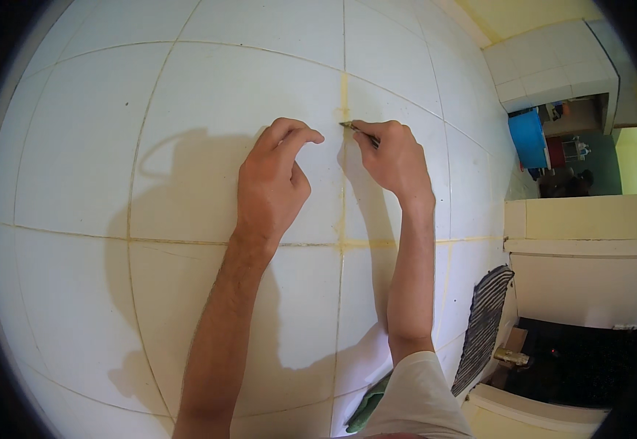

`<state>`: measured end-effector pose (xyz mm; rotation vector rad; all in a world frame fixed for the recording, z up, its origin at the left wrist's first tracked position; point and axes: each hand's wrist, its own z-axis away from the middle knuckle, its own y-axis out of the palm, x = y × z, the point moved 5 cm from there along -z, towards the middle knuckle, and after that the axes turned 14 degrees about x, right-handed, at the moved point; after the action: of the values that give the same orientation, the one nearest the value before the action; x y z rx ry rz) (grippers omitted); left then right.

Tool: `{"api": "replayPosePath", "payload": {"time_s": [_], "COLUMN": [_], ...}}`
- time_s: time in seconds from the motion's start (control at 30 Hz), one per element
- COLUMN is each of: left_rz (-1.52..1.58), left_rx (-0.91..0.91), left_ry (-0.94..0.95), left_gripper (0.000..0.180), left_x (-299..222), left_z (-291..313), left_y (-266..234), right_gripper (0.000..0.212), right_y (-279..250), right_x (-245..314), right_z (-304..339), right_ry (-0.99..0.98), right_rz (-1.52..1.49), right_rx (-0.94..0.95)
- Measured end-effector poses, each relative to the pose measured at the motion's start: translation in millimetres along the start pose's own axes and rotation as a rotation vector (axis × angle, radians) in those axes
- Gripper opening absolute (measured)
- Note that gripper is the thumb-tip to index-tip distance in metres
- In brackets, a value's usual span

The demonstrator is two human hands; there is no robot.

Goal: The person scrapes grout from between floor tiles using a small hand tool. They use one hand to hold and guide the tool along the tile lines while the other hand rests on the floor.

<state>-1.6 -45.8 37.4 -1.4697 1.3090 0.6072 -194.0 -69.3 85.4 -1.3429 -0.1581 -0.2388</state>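
Note:
White tiles [274, 80] with thin joints between them spread beneath both of my hands. My right hand [399, 161] is closed round a slim, dark tool with a pointed tip [345, 125]; its exact kind does not show. That tip rests on or just over an upright joint, where a yellow band [344, 91] runs along the line. To the left of it, my left hand [271, 172] hovers over a tile with its fingers bent and apart, holding nothing. Whether it touches the tile is unclear.
A dark striped mat [483, 325] lies at the right. Beyond it are a dark doorway [567, 362] and a blue tub [528, 139] near a tiled ledge [552, 69]. Some green cloth [368, 406] shows beside my white sleeve [421, 395].

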Motion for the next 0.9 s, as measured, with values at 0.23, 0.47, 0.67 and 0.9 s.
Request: {"api": "replayPosePath", "payload": {"time_s": [0.23,0.47,0.67,0.9], "left_rz": [0.001,-0.005,-0.010,-0.019], "left_rx": [0.012,0.020,0.029,0.012], "left_ry": [-0.016,-0.020,-0.022,0.000], "left_gripper": [0.053,0.052,0.051,0.053], "left_x": [-1.6,2.0,3.0,3.5], "left_z": [-1.1,-0.2,0.1,0.4], "left_y": [3.0,3.0,2.2,2.7], "right_gripper": [0.027,0.029,0.030,0.031], "right_y": [-0.1,3.1,4.8,-3.6], "right_x": [-1.3,1.9,-3.5,-4.5], "right_z": [-4.4,-4.9,-4.7,1.3], "right_ry": [0.013,0.048,0.003,0.057], "right_rz": [0.041,0.015,0.029,0.046], "right_rx": [-0.023,-0.002,-0.053,0.040]}}
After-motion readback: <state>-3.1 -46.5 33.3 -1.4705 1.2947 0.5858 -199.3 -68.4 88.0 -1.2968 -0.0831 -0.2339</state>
